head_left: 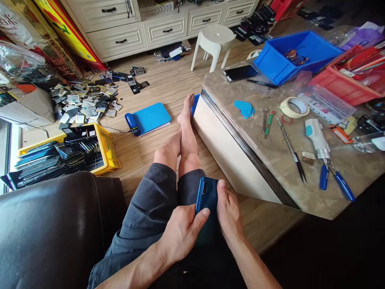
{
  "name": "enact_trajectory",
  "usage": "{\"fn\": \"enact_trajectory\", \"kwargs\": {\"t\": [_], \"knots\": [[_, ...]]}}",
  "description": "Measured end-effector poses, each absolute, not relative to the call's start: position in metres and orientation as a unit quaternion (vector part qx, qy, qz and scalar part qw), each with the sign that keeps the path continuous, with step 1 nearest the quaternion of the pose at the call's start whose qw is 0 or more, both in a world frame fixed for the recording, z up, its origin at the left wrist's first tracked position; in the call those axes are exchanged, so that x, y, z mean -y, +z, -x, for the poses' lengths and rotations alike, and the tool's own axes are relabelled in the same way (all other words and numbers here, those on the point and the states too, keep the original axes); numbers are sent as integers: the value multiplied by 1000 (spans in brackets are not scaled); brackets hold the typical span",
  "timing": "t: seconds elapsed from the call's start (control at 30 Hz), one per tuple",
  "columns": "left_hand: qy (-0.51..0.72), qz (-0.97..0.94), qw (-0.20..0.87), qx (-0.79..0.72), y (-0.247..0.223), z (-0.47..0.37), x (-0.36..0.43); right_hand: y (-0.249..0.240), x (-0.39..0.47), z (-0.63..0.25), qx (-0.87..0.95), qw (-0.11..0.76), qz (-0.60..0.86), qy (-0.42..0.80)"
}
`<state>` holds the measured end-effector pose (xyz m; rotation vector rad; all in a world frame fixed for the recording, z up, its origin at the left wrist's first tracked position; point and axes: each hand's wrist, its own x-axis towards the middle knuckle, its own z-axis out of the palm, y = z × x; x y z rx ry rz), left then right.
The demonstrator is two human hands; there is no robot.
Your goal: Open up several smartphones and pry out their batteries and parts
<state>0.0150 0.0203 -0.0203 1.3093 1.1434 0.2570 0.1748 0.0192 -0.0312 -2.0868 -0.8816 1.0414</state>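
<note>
A dark blue smartphone (210, 200) is held above my lap, its glossy back with the camera strip facing up. My left hand (182, 228) grips its left side, thumb lying across the back. Along the right edge, my right hand (229, 208) is closed with the thumb near the top corner. The fingers beneath the phone are hidden. Both hands stay over the dark shorts (144, 204). Nearest on the table are blue-handled pliers (335, 180) and black-tipped tweezers (296, 160).
The table (264, 144) on my right carries masking tape (294, 107), a blue bin (296, 56), a red basket (351, 76) and a phone (240, 73). On the floor are a blue heating pad (153, 118), a yellow crate (110, 150) of phones and scattered batteries (87, 100). A white stool (215, 38) stands ahead.
</note>
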Motion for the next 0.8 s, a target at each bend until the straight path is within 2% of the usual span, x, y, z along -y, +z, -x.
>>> {"fn": "enact_trajectory", "kwargs": {"t": [0.2,0.5,0.67,0.8], "knots": [[134,-641,575,-490,-20,-25,-19,-37,-20,-163,305,360,843,259],[68,-662,533,-523,-6,-27,-22,-40,-21,-178,335,410,788,314],[-31,-729,456,-510,1,-32,-20,-26,-35,-181,339,500,746,280],[-45,-755,436,-488,-1,-38,-17,-23,-49,-173,401,455,751,261]]}}
